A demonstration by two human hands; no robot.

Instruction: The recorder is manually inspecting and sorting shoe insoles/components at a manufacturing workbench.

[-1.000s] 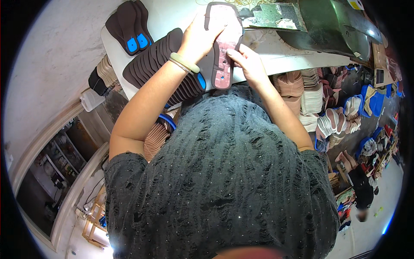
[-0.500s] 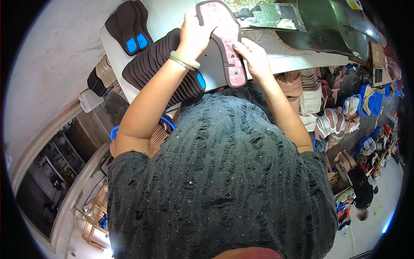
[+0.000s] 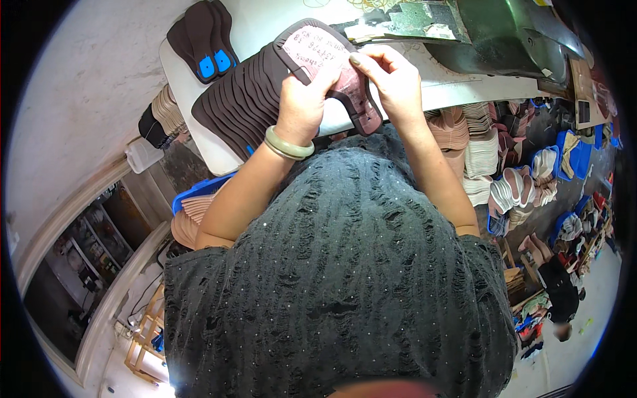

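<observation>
Both my hands hold one insole (image 3: 312, 50), pink on its face with a dark brown rim, lifted over the white table (image 3: 199, 142). My left hand (image 3: 305, 99), with a pale green bangle at the wrist, grips its left side. My right hand (image 3: 391, 83) pinches the right edge near the middle. A fanned stack of dark brown insoles (image 3: 235, 103) lies on the table just left of my hands. A smaller pile of dark insoles with blue heel patches (image 3: 206, 40) sits further back left.
A dark green machine (image 3: 504, 33) stands at the table's back right. Stacks of pale and pink insoles (image 3: 478, 142) fill blue bins on the floor to the right. More tan insoles sit in a blue bin (image 3: 196, 205) under the table's left.
The pink-faced insole has turned and moved left, from standing nearly upright to lying flatter with its face up. Both hands shifted along with it.
</observation>
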